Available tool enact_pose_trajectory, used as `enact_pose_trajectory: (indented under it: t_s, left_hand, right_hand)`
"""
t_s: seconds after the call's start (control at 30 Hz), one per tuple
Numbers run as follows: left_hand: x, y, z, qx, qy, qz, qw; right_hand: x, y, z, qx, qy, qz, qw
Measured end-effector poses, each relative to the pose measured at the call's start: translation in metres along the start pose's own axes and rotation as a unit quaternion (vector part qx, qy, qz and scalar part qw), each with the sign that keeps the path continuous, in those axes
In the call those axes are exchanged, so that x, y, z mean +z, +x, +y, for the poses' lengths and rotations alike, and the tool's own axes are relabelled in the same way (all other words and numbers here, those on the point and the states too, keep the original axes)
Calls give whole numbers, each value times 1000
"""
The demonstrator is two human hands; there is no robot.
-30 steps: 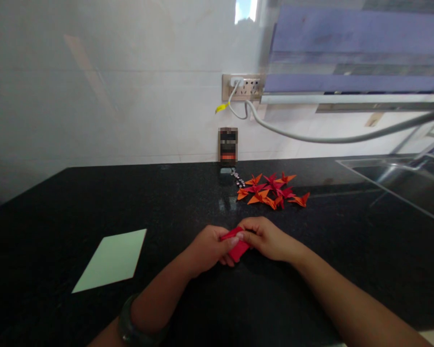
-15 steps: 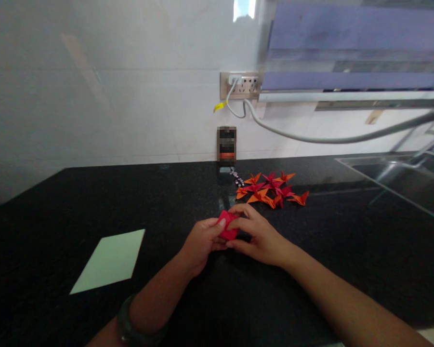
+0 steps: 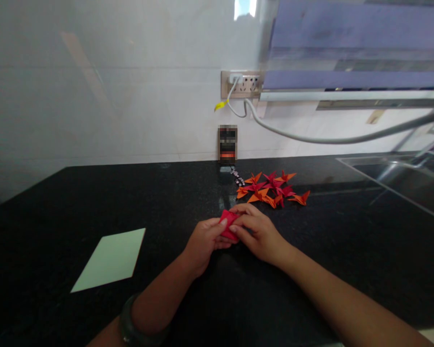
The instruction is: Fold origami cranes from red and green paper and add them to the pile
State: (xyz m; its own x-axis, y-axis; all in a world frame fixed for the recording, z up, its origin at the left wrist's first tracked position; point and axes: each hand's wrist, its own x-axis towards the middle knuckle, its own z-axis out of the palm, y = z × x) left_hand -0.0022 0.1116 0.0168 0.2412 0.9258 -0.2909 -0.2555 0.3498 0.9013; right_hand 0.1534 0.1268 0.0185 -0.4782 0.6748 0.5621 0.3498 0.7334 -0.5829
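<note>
Small red folded paper (image 3: pixel 228 225) is held just above the black countertop (image 3: pixel 328 250), mid-frame, pinched from both sides: left hand (image 3: pixel 202 243) closed on its near-left edge w/ thumb on top, right hand (image 3: pixel 258 231) clamped on the right side, fingertips pressing the top. Looks like a crease being pinched mid-fold. The next fold prob. needs edges lined up & a firm press, w/ one hand holding the piece steady. Just behind the hands is a pile of orange & red folded pieces (image 3: pixel 270 191). Pale green sheet (image 3: pixel 110 260) lies flat, well apart to the left. Dark band (image 3: pixel 128 324) on left wrist.
</note>
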Motion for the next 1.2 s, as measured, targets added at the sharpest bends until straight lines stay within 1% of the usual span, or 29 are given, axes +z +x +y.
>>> enact_pose_trajectory:
  t_s: [0.1, 0.2, 0.37, 0.5, 0.57, 0.6, 0.67, 0.73, 0.77, 0.83, 0.9, 0.97, 1.07, 1.13, 1.2]
  left_hand:
    - [1, 0, -1, -7, -8, 1, 1000]
    - [2, 1, -2, 3, 15, 6, 1000]
    - [3, 1, -2, 36, 106, 0, 994]
    - [1, 2, -4, 84, 207, -1, 975]
    - [0, 3, -4, 101, 231, 7, 968]
    - [-1, 4, -5, 105, 235, 10, 966]
    - [-2, 4, -4, 113, 242, 10, 964]
    - [-4, 3, -3, 122, 261, 10, 958]
    - [-4, 3, -2, 127, 275, 12, 953]
    - [-4, 2, 0, 144, 310, 22, 939]
    - [-4, 1, 1, 160, 331, 29, 930]
    - [-3, 1, 1, 160, 315, 39, 935]
    - [-3, 2, -2, 145, 255, 61, 954]
    - [-5, 3, -3, 152, 233, 66, 958]
    - [-6, 3, -2, 170, 234, 64, 955]
  right_hand:
    - [5, 0, 0, 31, -12, 33, 999]
    - [10, -2, 1, 49, -18, 57, 997]
    - [11, -2, -2, 54, -20, 86, 995]
    - [9, 1, -5, 47, -19, 96, 994]
    - [10, 2, -4, 50, -11, 102, 994]
    - [10, 2, -3, 66, -4, 105, 992]
    - [12, 1, 0, 129, 30, 110, 985]
    - [13, 0, 4, 200, 81, 92, 972]
    - [14, 0, 5, 225, 104, 67, 967]
    - [13, -1, 7, 238, 121, 8, 964]
    - [12, -1, 7, 227, 104, -21, 968]
    - [10, -1, 5, 210, 77, -7, 975]
    - [9, -1, 2, 192, 46, 19, 980]
    - [9, -2, 1, 190, 49, 24, 980]
    - [9, -3, 0, 195, 73, 24, 978]
